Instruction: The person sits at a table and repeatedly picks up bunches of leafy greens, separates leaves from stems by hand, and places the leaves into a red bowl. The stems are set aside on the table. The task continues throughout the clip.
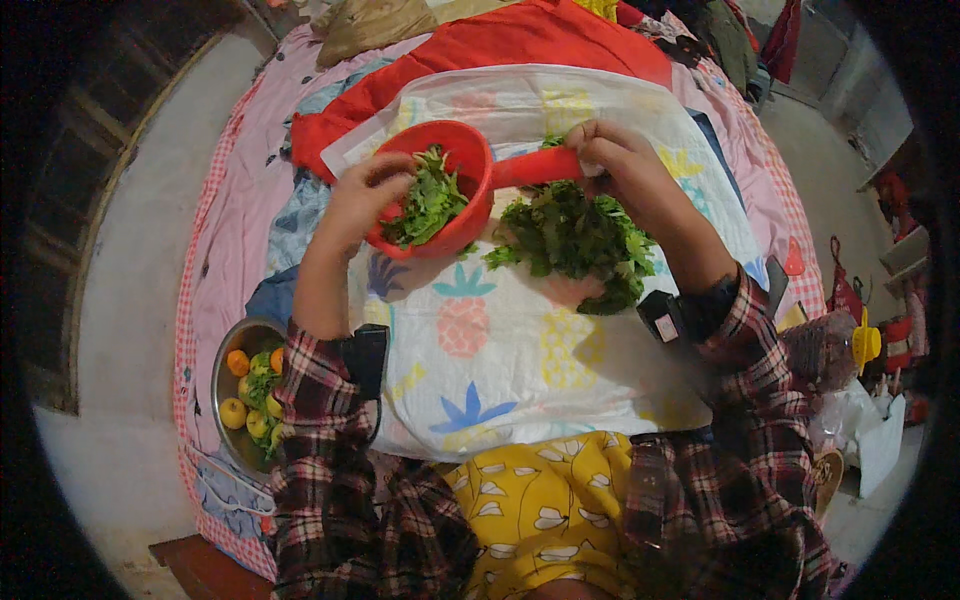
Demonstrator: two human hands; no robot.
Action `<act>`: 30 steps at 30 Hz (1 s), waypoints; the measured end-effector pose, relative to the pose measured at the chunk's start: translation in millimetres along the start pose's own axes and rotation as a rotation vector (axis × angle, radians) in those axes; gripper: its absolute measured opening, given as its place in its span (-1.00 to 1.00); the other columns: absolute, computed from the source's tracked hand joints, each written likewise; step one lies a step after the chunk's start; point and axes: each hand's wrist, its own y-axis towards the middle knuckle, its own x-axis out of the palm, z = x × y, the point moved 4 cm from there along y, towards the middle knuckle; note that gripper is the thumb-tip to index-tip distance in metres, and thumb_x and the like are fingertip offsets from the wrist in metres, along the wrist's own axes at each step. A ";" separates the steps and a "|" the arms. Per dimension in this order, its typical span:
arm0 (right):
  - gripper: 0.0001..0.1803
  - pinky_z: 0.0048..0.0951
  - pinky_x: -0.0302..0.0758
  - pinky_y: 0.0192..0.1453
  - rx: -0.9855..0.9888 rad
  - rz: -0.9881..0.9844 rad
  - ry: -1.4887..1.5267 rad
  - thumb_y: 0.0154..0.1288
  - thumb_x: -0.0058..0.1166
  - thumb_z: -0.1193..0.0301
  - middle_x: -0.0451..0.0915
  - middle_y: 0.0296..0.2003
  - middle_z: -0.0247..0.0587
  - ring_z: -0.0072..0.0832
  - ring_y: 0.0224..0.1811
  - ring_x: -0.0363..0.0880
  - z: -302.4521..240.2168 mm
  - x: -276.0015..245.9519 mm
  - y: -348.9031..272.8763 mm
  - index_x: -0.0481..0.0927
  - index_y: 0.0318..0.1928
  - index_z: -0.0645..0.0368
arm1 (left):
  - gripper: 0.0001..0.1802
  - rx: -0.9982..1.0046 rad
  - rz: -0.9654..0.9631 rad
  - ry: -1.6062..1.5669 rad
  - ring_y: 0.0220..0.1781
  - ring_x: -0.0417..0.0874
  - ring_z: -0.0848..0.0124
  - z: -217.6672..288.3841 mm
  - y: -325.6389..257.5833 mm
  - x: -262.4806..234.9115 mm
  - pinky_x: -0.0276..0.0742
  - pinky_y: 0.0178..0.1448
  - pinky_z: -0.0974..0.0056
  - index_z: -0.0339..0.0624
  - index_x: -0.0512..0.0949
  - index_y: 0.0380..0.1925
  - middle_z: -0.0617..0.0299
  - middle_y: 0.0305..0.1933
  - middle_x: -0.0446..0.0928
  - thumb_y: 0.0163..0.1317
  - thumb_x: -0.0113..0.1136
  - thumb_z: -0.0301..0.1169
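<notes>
A red plastic dipper [481, 205] with a long handle is tilted above the patterned cloth, and torn green leaves [432, 205] lie in its bowl. My left hand [372, 192] is curled over the bowl's left rim, its fingertips close to the leaves; part of its grip is hidden. At the other end, my right hand [622, 165] is closed around the tip of the handle. Below that handle, a loose heap of leafy greens [580, 240] rests on the white cloth [520, 360] printed with pineapples.
To the left, a metal bowl [226, 385] holds yellow and orange fruit or vegetables and some greens. Red fabric [560, 45] spreads along the far side over pink bedding [235, 200]. A clear plastic jug with a yellow cap [866, 343] stands at the right.
</notes>
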 end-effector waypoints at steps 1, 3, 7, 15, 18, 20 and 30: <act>-0.83 -0.59 0.38 -0.36 -0.022 -0.004 0.002 0.18 -0.10 0.38 0.39 -0.46 -0.46 -0.64 -0.47 0.36 -1.3 -1.0 5.6 0.48 -0.24 0.11 | -0.75 0.030 0.083 -0.206 -0.10 0.58 0.43 -1.3 -1.4 -4.2 0.51 -0.01 0.37 -0.29 0.53 -0.11 0.19 -0.14 0.57 0.24 0.15 -0.42; -0.82 -0.58 0.39 -0.34 -0.051 -0.006 -0.020 0.20 -0.10 0.37 0.39 -0.44 -0.46 -0.64 -0.43 0.37 -2.6 -3.1 15.1 0.49 -0.21 0.11 | -0.77 0.056 0.292 -0.622 -0.10 0.60 0.35 -4.7 -10.5 -12.4 0.53 0.01 0.32 -0.25 0.51 -0.10 0.16 -0.12 0.56 0.26 0.11 -0.44; -0.75 -0.56 0.43 -0.27 -0.002 0.023 -0.068 0.25 -0.09 0.32 0.40 -0.38 -0.43 -0.61 -0.33 0.41 4.9 -5.2 29.7 0.50 -0.11 0.11 | -0.89 0.029 0.288 -0.900 -0.22 0.62 0.36 -4.4 -45.7 20.3 0.57 -0.08 0.29 -0.28 0.47 -0.22 0.13 -0.23 0.56 0.26 0.04 -0.54; -0.56 -0.49 0.48 -0.29 -0.202 0.369 -0.419 0.16 0.15 0.27 0.57 -0.35 -0.18 -0.52 -0.37 0.53 -6.8 -37.4 -6.3 0.51 -0.01 0.27 | -0.90 -0.187 -0.045 -0.971 -0.36 0.60 0.46 4.9 -86.9 117.9 0.55 -0.26 0.36 -0.24 0.47 -0.25 0.20 -0.30 0.55 0.25 0.07 -0.49; -0.56 -0.44 0.48 -0.27 -0.082 0.340 -0.499 0.11 0.21 0.32 0.58 -0.37 -0.15 -0.46 -0.36 0.54 -6.5 -56.4 -43.1 0.51 -0.02 0.29 | -0.84 -0.350 -0.008 -0.790 -0.44 0.57 0.51 -0.3 -81.5 128.6 0.50 -0.41 0.44 -0.25 0.47 -0.24 0.24 -0.34 0.53 0.20 0.13 -0.44; -0.56 -0.43 0.48 -0.28 -0.093 0.344 -0.643 0.10 0.20 0.32 0.58 -0.39 -0.14 -0.44 -0.37 0.55 -1.8 -59.2 -58.4 0.51 -0.02 0.28 | -0.78 -0.385 0.072 -0.551 -0.48 0.52 0.54 -3.7 -75.5 126.4 0.45 -0.46 0.45 -0.26 0.46 -0.21 0.26 -0.37 0.51 0.16 0.15 -0.43; -0.48 -0.34 0.47 -0.08 -0.240 0.135 -0.904 -0.05 0.25 0.45 0.48 -0.25 -0.06 -0.27 -0.20 0.52 34.5 -11.7 -58.4 0.49 0.02 0.17 | -0.46 -0.171 -0.145 -0.408 -0.41 0.58 0.44 11.0 -34.3 156.8 0.46 -0.45 0.38 -0.36 0.38 0.07 0.13 -0.31 0.55 0.02 0.22 -0.49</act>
